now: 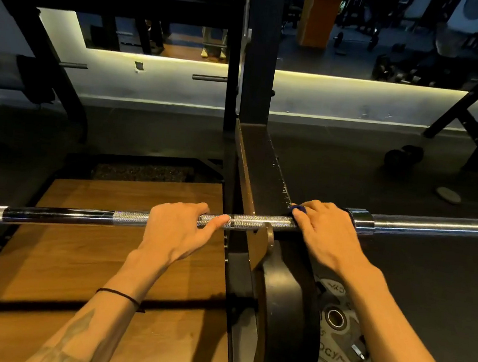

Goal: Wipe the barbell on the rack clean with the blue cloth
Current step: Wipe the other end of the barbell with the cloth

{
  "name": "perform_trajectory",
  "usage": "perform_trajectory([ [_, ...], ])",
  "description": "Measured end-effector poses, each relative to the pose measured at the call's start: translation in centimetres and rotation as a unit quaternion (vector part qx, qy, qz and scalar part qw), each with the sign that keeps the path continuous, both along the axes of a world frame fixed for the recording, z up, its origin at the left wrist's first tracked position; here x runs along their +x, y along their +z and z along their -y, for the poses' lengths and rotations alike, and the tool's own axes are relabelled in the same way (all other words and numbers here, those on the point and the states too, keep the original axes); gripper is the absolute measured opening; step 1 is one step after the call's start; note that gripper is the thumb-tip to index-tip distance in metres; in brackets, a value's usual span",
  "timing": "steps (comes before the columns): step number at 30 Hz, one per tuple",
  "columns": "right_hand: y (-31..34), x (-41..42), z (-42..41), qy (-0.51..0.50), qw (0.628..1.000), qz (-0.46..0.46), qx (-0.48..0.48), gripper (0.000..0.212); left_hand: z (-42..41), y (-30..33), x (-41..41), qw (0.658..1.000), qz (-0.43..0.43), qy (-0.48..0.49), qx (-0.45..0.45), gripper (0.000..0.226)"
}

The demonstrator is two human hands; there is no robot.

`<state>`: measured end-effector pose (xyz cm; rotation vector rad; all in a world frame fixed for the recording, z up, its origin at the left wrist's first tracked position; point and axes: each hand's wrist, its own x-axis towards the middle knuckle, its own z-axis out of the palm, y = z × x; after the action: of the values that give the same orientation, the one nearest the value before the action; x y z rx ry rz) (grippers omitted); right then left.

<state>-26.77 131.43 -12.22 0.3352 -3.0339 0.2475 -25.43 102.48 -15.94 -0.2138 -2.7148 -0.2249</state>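
the barbell [259, 223] runs left to right across both hands, left hand [180, 227] gripping its knurl, right hand [325, 234] pressing the blue cloth [298, 209] onto it near the collar.

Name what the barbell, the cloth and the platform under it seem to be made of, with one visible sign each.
Barbell: probably steel, chrome-bright with cross-hatched knurling.
Blue cloth: soft fabric, bunched under the right hand; weave too hidden to tell.
Platform: wood or wood-look board, showing brown grain.
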Motion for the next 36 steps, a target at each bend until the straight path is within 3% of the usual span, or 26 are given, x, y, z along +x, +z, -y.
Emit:
perform_trajectory([
  [2, -0.1, 0.4, 1.8, 0.052, 0.998, -0.009, 0.019, 0.063, 0.0, 0.1, 0.2, 1.0, 0.019, -0.002, -0.004, 0.072],
  [6, -1.3, 1.6, 4.8, 0.101, 0.974, -0.002, -0.203, 0.061, 0.0, 1.1, -0.3, 0.997, 0.074, -0.001, -0.016, 0.076],
  [8, -1.2, 1.9, 4.1, 0.093, 0.968, 0.014, -0.234, 0.067, 0.0, 1.3, -0.2, 0.998, 0.064, -0.003, -0.018, 0.069],
  [10, -0.8, 1.9, 2.2, 0.079, 0.98, 0.009, -0.185, 0.07, 0.3, 1.0, 0.4, 0.999, 0.04, -0.01, -0.013, 0.057],
  [12, -0.8, 2.0, 0.1, 0.06, 0.996, -0.023, -0.067, 0.07, 0.6, 0.4, 1.0, 0.999, 0.023, -0.038, 0.001, 0.049],
  [15, -1.2, 2.2, -0.9, 0.019, 0.998, -0.036, 0.041, 0.069, 1.0, -0.7, 1.5, 0.997, -0.015, -0.078, -0.012, 0.049],
  [19, -0.8, 2.0, 3.3, 0.04, 0.998, -0.046, 0.001, 0.062, 0.0, -1.5, 2.1, 0.998, -0.057, -0.027, -0.002, 0.045],
  [22, -0.1, 2.0, 6.0, 0.092, 0.989, -0.02, -0.116, 0.047, -0.5, -1.7, 2.3, 0.996, -0.084, -0.014, 0.019, 0.043],
  [26, 0.1, 1.9, 4.6, 0.1, 0.97, 0.026, -0.219, 0.049, 0.0, -1.9, 2.1, 0.994, -0.089, -0.041, 0.042, 0.044],
  [33, -1.6, 3.2, 0.1, -0.035, 0.996, -0.044, -0.068, 0.074, 0.4, -1.2, 1.7, 0.995, -0.065, -0.063, 0.05, 0.052],
  [36, -1.3, 2.1, 1.6, 0.008, 0.999, -0.042, -0.003, 0.074, 0.5, -0.7, 1.5, 0.996, -0.042, -0.065, 0.044, 0.055],
])
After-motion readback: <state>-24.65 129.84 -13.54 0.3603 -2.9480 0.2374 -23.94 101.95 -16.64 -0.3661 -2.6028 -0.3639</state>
